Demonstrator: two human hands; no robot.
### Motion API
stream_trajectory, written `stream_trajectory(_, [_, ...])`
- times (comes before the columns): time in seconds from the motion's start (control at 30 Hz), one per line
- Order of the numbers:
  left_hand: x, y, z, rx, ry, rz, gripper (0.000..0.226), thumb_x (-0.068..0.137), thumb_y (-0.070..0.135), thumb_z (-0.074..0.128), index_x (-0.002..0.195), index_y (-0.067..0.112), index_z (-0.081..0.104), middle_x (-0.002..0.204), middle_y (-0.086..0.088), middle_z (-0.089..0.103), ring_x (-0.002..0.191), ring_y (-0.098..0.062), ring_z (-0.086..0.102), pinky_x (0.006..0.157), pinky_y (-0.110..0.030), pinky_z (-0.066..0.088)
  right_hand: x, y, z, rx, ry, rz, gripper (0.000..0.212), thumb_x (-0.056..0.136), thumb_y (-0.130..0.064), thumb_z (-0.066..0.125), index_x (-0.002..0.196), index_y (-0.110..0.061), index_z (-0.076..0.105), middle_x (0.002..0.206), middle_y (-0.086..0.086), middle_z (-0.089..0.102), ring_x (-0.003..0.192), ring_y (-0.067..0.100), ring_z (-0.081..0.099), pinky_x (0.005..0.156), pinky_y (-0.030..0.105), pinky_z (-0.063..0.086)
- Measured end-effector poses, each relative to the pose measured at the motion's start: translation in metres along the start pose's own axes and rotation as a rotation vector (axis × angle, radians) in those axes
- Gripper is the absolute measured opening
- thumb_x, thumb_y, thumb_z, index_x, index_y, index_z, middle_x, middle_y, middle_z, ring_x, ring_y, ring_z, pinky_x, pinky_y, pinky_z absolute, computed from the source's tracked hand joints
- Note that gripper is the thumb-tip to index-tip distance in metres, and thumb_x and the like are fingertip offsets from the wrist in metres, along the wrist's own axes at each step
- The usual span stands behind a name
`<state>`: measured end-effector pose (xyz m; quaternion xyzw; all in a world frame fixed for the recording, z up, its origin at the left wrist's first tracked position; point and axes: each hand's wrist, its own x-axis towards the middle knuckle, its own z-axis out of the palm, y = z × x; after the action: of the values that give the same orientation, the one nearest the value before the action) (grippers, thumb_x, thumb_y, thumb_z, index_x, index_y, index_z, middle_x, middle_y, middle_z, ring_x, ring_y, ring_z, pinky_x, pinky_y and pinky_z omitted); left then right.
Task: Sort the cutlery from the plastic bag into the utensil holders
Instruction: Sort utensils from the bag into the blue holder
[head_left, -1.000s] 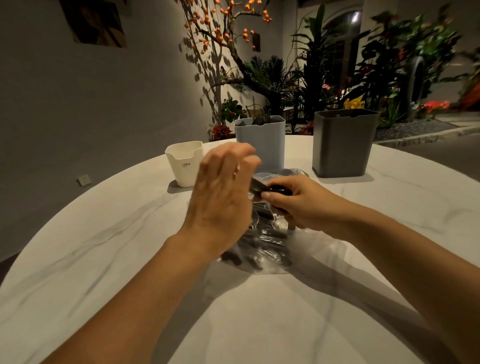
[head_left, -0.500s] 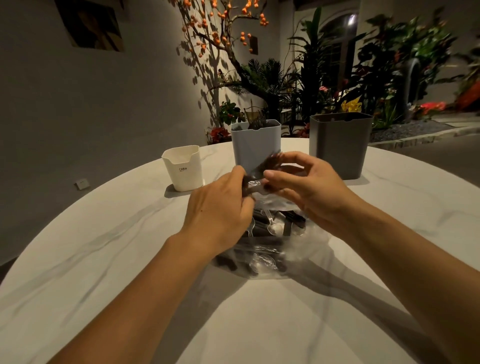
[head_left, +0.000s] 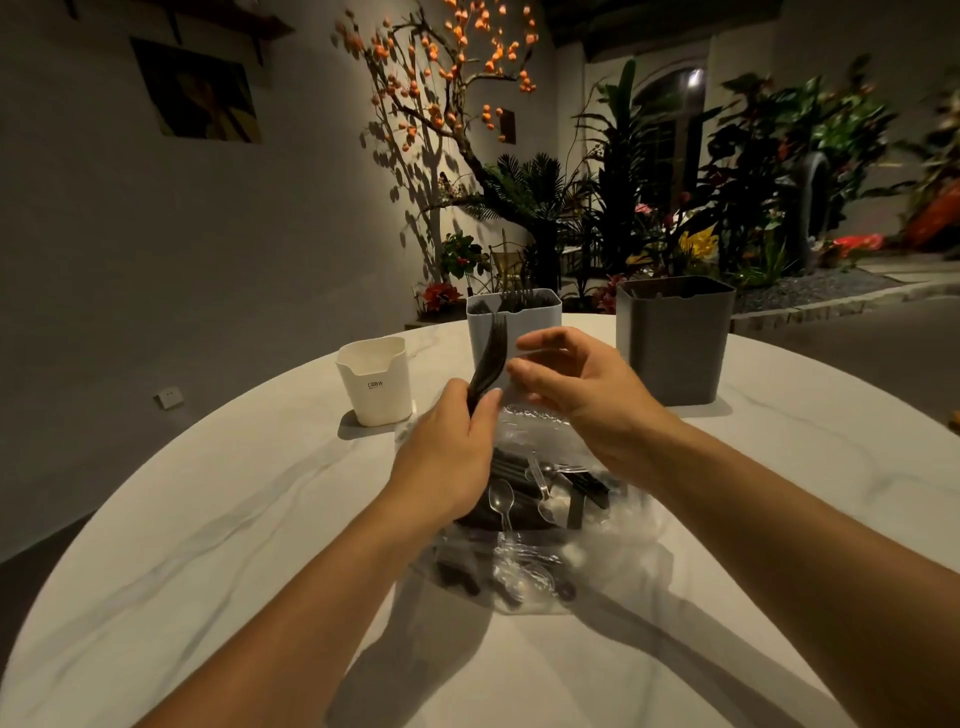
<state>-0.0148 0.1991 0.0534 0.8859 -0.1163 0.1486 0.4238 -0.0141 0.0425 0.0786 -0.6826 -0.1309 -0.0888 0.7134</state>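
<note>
Black plastic forks (head_left: 487, 364) stick up out of the person's left hand (head_left: 447, 457). That hand is curled round their handles, with the prongs pointing up in front of the light blue holder (head_left: 514, 332). The left arm reaches straight out over the white marble table (head_left: 208, 519).

The right hand (head_left: 576, 389) is up in the air just beside the forks. Its fingers are loose and spread, and it holds nothing. The thumb and first finger point toward the forks, but I cannot tell if they touch them. The two hands are close together, over the far end of the clear plastic bag (head_left: 545, 545).

The bag lies flat on the table under both wrists. Inside it are more black cutlery and some clear plastic spoons (head_left: 503, 501).

Three holders stand in a row behind the hands. A small white holder (head_left: 374, 382) is on the left. The light blue one is in the middle, and dark fork tips show above its rim. A big dark grey holder (head_left: 675, 340) is on the right.
</note>
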Motion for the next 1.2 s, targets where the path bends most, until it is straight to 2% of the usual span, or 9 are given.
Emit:
stream_trajectory(0.23, [0.015,0.014,-0.002,0.170,0.089,0.051,0.024,0.108,0.037,0.032,0.094,0.023,0.045,0.090,0.004,0.053,0.085,-0.014,0.049,0.069,-0.029,0.040,0.015,-0.011,-0.004,-0.108,0.071,-0.024,0.052,0.087,-0.001,0.071,0.131,-0.016,0.048,0.100,0.009,0.073,0.093,0.021,0.073,0.085,0.035,0.060])
stream_trajectory(0.33, [0.026,0.023,-0.004,0.103,0.174,0.073,0.023,0.108,0.032,0.036,0.090,0.022,0.047,0.087,0.004,0.052,0.081,-0.015,0.049,0.065,-0.028,0.035,0.019,-0.017,-0.008,-0.155,0.093,-0.061,0.050,0.085,-0.005,0.075,0.125,-0.015,0.047,0.092,0.006,0.075,0.081,0.018,0.074,0.077,0.031,0.061])
stream_trajectory(0.43, [0.034,0.036,-0.009,-0.062,0.095,0.091,0.021,0.107,0.031,0.042,0.092,0.024,0.055,0.080,0.004,0.059,0.072,-0.012,0.054,0.059,-0.025,0.038,0.023,-0.028,-0.016,-0.209,0.128,-0.136,0.042,0.084,-0.006,0.075,0.118,-0.016,0.053,0.088,0.005,0.076,0.078,0.016,0.074,0.070,0.029,0.061])
stream_trajectory(0.53, [0.041,0.054,-0.008,-0.195,-0.048,0.038,0.024,0.105,0.036,0.046,0.101,0.022,0.066,0.088,0.001,0.068,0.083,-0.016,0.063,0.070,-0.030,0.050,0.029,-0.040,-0.028,-0.268,0.142,-0.217,0.042,0.085,-0.003,0.074,0.120,-0.019,0.057,0.094,0.004,0.074,0.080,0.011,0.073,0.065,0.022,0.058])
stream_trajectory(0.73, [0.055,0.085,0.002,-0.350,-0.167,0.003,0.015,0.098,0.028,0.062,0.107,0.019,0.070,0.076,0.010,0.062,0.074,-0.009,0.057,0.070,-0.026,0.046,0.042,-0.061,-0.057,-0.346,0.160,-0.275,0.050,0.089,-0.002,0.069,0.133,-0.022,0.057,0.096,-0.002,0.071,0.083,0.005,0.071,0.067,0.015,0.055])
stream_trajectory(0.87, [0.067,0.107,0.018,-0.422,-0.149,-0.030,0.014,0.099,0.018,0.060,0.105,0.018,0.073,0.072,0.014,0.062,0.092,-0.007,0.062,0.101,-0.044,0.048,0.047,-0.068,-0.078,-0.435,0.147,-0.294,0.061,0.091,0.000,0.065,0.142,-0.028,0.047,0.105,-0.008,0.068,0.093,0.001,0.067,0.074,0.015,0.055])
stream_trajectory(1.0, [0.081,0.126,0.037,-0.504,-0.158,-0.036,0.012,0.098,0.021,0.061,0.093,0.026,0.070,0.077,0.012,0.064,0.069,0.000,0.053,0.076,-0.022,0.045,0.050,-0.074,-0.098,-0.586,0.189,-0.345,0.072,0.091,0.000,0.065,0.149,-0.035,0.037,0.101,-0.010,0.063,0.093,0.000,0.063,0.072,0.013,0.053])
stream_trajectory(1.1, [0.094,0.137,0.052,-0.485,-0.175,-0.029,0.013,0.098,0.027,0.061,0.089,0.026,0.069,0.073,0.007,0.065,0.062,-0.006,0.046,0.064,-0.024,0.039,0.053,-0.076,-0.115,-0.657,0.233,-0.395,0.077,0.089,0.004,0.064,0.149,-0.037,0.037,0.105,-0.003,0.061,0.096,0.010,0.065,0.084,0.027,0.059])
stream_trajectory(1.2, [0.108,0.146,0.063,-0.480,-0.207,-0.012,0.015,0.101,0.026,0.057,0.093,0.025,0.070,0.068,0.009,0.071,0.047,-0.003,0.045,0.055,-0.028,0.041,0.057,-0.078,-0.132,-0.676,0.260,-0.423,0.077,0.087,0.009,0.063,0.146,-0.035,0.040,0.105,-0.002,0.058,0.093,0.013,0.067,0.079,0.034,0.062])
